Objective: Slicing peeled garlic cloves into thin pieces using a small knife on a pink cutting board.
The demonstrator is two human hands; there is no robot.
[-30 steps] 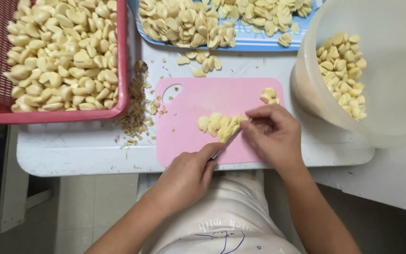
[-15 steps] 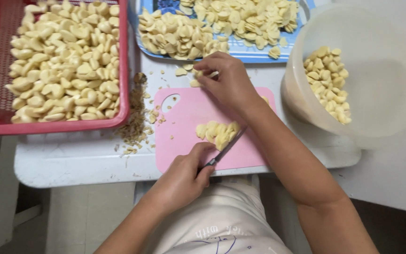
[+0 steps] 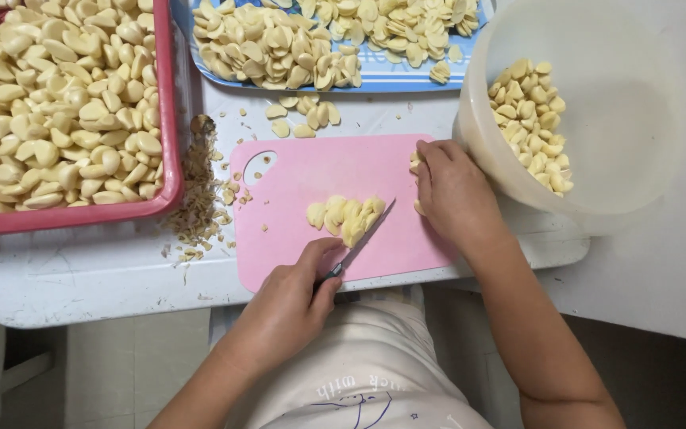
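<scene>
A pink cutting board (image 3: pixel 311 171) lies on a white table (image 3: pixel 81 274). In its middle sits a small pile of cut garlic (image 3: pixel 343 216). My left hand (image 3: pixel 291 298) grips a small knife (image 3: pixel 367 232) whose blade rests against the pile's right side. My right hand (image 3: pixel 458 195) lies palm down at the board's right edge, fingers curled over a few garlic cloves (image 3: pixel 415 162) that peek out beside it.
A red basket (image 3: pixel 167 119) full of peeled cloves stands at the back left. A blue tray (image 3: pixel 406 79) of cut garlic is at the back. A white tub (image 3: pixel 621 103) holds cloves at the right. Loose cloves (image 3: pixel 303 115) and peel scraps (image 3: pixel 196 199) lie nearby.
My right hand reached up toward the loose cloves by the blue tray, then came back to the board's right edge. The left hand and knife stayed by the pile.
</scene>
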